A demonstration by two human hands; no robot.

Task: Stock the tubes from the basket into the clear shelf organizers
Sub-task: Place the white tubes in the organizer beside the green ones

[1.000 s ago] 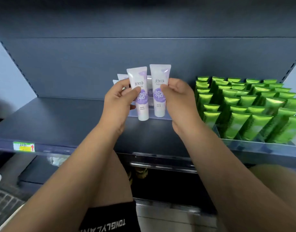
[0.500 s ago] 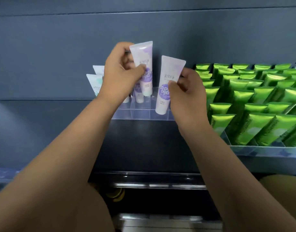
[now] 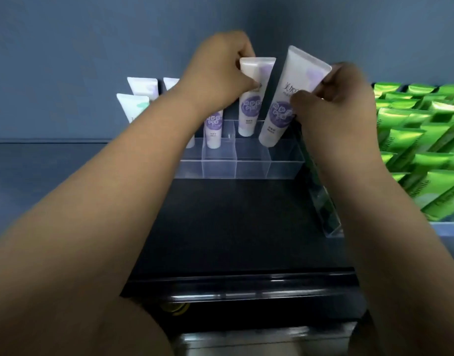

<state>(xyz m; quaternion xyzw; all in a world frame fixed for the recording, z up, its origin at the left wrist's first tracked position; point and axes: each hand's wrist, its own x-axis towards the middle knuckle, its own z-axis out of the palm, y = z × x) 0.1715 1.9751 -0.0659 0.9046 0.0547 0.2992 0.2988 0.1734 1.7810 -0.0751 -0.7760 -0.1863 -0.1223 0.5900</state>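
Observation:
A clear divided organizer (image 3: 246,165) sits at the back of the dark shelf. My left hand (image 3: 220,70) pinches the top of a white and purple tube (image 3: 251,109) that stands upright, cap down, in a rear compartment. My right hand (image 3: 338,101) grips a second white and purple tube (image 3: 285,106), tilted to the right, its cap end over the rightmost rear compartment. Another purple tube (image 3: 213,129) stands in the organizer just left, partly behind my left forearm. More white tubes (image 3: 141,93) stand at the far left. The basket is out of view.
A second clear organizer (image 3: 326,209) to the right is packed with several rows of green tubes (image 3: 426,150). The grey back wall rises right behind the organizers. The dark shelf surface (image 3: 233,222) runs forward to its front rail (image 3: 241,281).
Both hands have carried their tubes forward and down into the organizer. The left tube now stands in a compartment; the right tube has tipped toward the rightmost one. The view has closed in.

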